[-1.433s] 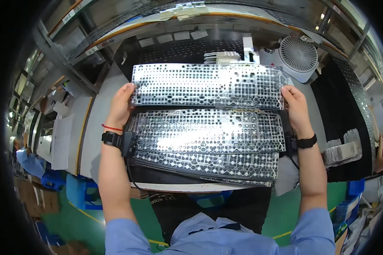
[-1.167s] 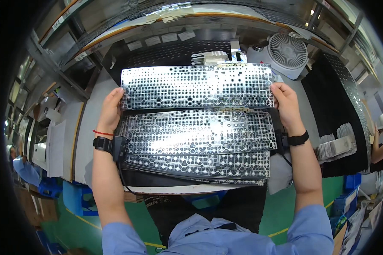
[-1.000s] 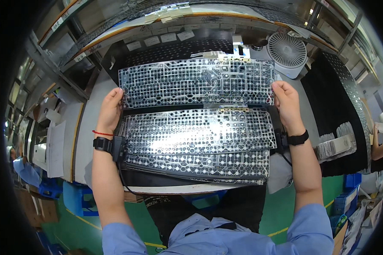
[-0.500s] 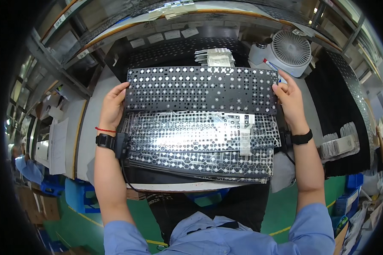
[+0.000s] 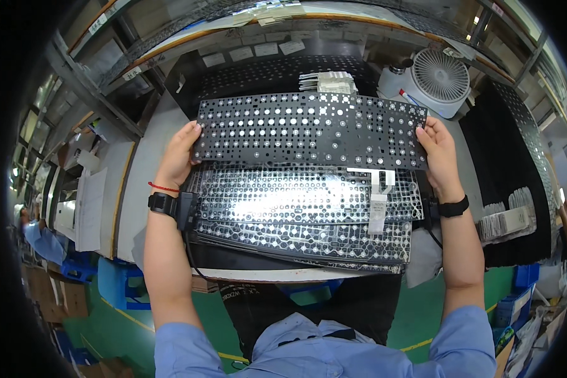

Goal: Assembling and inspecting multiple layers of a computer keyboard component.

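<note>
A thin black keyboard sheet (image 5: 309, 131) with rows of white dots and small holes is held up, stretched between my hands. My left hand (image 5: 181, 148) pinches its left edge. At the right edge, my right hand (image 5: 438, 148) grips it between thumb and fingers. A white connector tail (image 5: 378, 200) hangs below the held sheet, over a shiny stack of keyboard sheets (image 5: 283, 195). More sheets with white dots (image 5: 296, 242) lie at the front of that stack, in bright glare.
Behind the stack stands a bundle of white strips (image 5: 329, 82). At back right are a white fan (image 5: 440, 79) and a red-capped marker (image 5: 408, 97). Another strip bundle (image 5: 507, 219) lies on black sheets (image 5: 494, 151) to the right. A shelf edge (image 5: 220, 36) crosses the back.
The held sheet and both hands appear slightly further right in view, along with the surroundings. The sheet is tilted a little differently, and more of the white tail shows below it.
</note>
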Demonstrator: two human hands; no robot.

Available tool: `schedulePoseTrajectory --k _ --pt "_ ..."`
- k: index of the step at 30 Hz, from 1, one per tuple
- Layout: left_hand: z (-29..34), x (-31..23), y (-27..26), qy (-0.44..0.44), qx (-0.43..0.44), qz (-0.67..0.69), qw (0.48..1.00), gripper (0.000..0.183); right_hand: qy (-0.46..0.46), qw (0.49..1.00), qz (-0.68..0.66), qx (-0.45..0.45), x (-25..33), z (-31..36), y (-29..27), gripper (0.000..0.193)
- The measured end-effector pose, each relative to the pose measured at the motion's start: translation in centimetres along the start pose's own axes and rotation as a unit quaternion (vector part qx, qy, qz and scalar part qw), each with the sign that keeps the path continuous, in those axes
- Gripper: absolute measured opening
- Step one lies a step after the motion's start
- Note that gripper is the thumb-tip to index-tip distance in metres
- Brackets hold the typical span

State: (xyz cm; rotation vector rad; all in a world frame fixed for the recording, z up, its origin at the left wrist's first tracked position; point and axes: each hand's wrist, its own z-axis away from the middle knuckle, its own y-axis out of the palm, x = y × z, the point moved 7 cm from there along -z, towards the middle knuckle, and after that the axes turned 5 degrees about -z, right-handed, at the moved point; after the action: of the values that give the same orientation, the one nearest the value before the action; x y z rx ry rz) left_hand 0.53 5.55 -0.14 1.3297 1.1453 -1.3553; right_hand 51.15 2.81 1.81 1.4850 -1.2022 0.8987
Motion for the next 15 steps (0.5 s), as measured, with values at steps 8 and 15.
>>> schedulePoseTrajectory --k 8,15 --pt "-0.6 -0.3 -1.2 0.045 -0.087 0.087 0.991 0.023 0.02 1.0 -0.013 -0.012 0.2 0.2 -0.5 0.026" --pt "-0.2 -1.5 -2.2 0.111 -0.128 0.137 0.976 0.051 0.09 0.958 0.256 0.09 -1.9 0.8 0.0 0.024"
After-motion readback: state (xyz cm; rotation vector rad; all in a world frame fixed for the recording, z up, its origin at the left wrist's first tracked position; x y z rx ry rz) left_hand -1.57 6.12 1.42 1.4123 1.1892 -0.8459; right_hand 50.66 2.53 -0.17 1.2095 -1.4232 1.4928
